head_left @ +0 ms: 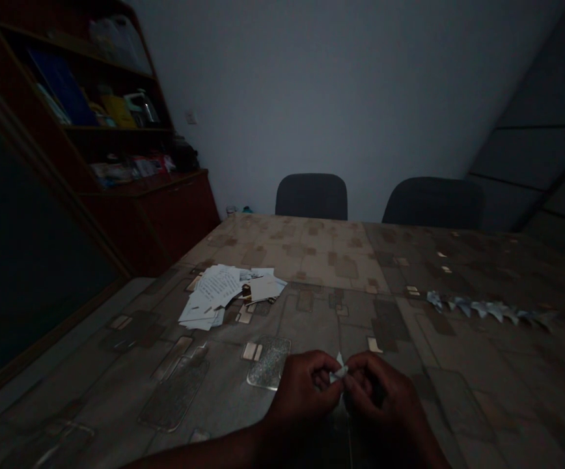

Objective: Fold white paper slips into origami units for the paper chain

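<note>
Between my two hands, just above the near part of the table, is a small folded piece of pale paper [339, 372] with pointed corners. My left hand [310, 384] pinches its left side between thumb and forefinger, the other fingers curled. On the right side, my right hand [377, 391] grips it with thumb and fingertips. Part of the paper is hidden behind the fingers. Farther right lies a row of similar folded paper pieces [490, 309]. A loose pile of printed paper sheets [217, 290] rests to the left, beyond my hands.
A patterned cloth covers the table [306, 247]. Two dark chairs [312, 195] stand at its far side, before a plain wall. At the left is a wooden shelf unit [165, 208] with a kettle [146, 107] and other goods. The room is dim.
</note>
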The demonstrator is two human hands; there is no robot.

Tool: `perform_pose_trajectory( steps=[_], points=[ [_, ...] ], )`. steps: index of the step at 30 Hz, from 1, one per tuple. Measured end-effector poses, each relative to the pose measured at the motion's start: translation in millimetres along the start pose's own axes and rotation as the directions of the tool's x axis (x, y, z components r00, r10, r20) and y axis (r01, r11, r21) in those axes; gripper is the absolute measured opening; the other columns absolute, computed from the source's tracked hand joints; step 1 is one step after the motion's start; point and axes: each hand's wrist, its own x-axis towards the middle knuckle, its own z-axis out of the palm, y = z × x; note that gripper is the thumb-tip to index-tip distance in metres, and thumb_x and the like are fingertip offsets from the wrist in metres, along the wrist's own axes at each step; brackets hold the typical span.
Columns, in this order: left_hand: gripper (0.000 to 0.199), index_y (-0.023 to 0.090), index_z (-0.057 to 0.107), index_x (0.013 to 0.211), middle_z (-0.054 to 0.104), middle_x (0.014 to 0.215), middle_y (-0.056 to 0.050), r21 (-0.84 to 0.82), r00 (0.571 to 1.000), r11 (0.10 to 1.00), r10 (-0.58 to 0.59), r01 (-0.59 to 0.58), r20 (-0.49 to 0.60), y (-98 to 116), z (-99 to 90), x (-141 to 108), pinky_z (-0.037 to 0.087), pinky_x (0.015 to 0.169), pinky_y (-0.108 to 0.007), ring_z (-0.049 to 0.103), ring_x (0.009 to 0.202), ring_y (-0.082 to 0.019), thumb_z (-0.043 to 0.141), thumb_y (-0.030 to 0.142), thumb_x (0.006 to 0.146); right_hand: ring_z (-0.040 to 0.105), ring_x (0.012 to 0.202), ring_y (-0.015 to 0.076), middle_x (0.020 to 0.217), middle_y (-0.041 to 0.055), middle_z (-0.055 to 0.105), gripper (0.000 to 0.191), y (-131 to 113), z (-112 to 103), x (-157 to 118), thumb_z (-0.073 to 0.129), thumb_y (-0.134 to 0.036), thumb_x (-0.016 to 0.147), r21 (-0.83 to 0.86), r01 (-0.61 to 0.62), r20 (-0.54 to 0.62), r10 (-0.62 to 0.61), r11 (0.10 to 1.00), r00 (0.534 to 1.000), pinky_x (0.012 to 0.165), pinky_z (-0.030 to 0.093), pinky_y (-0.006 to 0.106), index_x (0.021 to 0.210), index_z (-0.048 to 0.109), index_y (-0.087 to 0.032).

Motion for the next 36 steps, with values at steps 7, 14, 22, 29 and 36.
perform_pose_trajectory(
  steps=[7,14,22,29,36],
  points=[
    [0.013,0.012,0.072,0.076,0.053,0.057,0.002,0.046,1.0,0.999,0.016,-0.017,0.012,-1.5,3.7,-0.2,0.033,0.051,-0.019,0.048,0.055,-0.012,0.064,0.017,0.068,0.05,0.052,0.0141,0.059,-0.0015,0.055,0.007,2.5,6.2,-2.1,0.052,-0.022,0.076,-0.178,0.057,-0.043,-0.066,0.982,0.997,0.05,0.036,0.024,0.069,0.055,-0.022],
    [0.014,0.012,0.072,0.076,0.054,0.057,0.002,0.043,0.999,0.999,0.027,-0.028,0.02,-4.1,4.0,0.4,0.032,0.05,-0.019,0.048,0.054,-0.011,0.062,0.018,0.07,0.05,0.051,0.0141,0.06,-0.0022,0.056,0.007,3.6,8.2,-1.8,0.051,-0.024,0.077,-0.117,0.047,-0.06,-0.055,0.992,0.997,0.05,0.037,0.024,0.075,0.058,-0.022],
    [0.013,0.01,0.069,0.073,0.049,0.056,0.003,0.003,0.999,1.0,-0.022,0.022,0.03,0.7,0.8,2.6,0.032,0.051,-0.02,0.044,0.054,-0.011,0.061,0.017,0.066,0.052,0.055,0.0147,0.063,-0.0018,0.057,0.011,2.0,1.9,0.4,0.052,-0.029,0.08,0.001,0.013,-0.017,-0.013,1.0,1.0,0.053,0.039,0.024,0.076,0.059,-0.021],
    [0.015,0.01,0.064,0.074,0.043,0.054,0.006,-0.126,0.989,0.983,-0.12,0.13,0.082,5.2,-2.5,5.8,0.028,0.049,-0.02,0.039,0.052,-0.01,0.062,0.02,0.064,0.055,0.061,0.0165,0.069,-0.0006,0.06,0.016,3.6,-11.9,3.9,0.052,-0.032,0.081,0.057,-0.026,0.051,0.023,0.998,0.998,0.058,0.042,0.026,0.083,0.063,-0.021],
    [0.02,0.01,0.066,0.078,0.055,0.063,0.001,-0.224,0.991,0.971,-0.05,0.078,0.126,-2.0,-2.2,4.0,0.038,0.057,-0.022,0.05,0.059,-0.012,0.061,0.029,0.072,0.055,0.056,0.0153,0.065,-0.0008,0.061,0.012,4.8,-5.2,2.4,0.056,-0.03,0.079,0.022,0.047,-0.002,-0.047,0.999,0.999,0.054,0.041,0.025,0.073,0.062,-0.021]
  ],
)
